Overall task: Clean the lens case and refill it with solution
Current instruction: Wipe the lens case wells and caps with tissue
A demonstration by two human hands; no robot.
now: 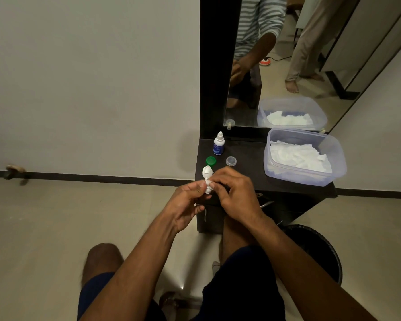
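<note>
Both hands' fingers (202,184) pinching lens case (207,172) (tissue-wrapped)

1. The lens case (207,171) looks like smooth white plastic.
2. The green cap (210,161) and clear cap (231,161) look plastic.
3. The tub (273,144) is translucent, frosted plastic holding crumpled white paper tissue (299,156).
4. The desk (248,154) is dark and matt.
5. The solution bottle (218,144) is glossy plastic.
</note>
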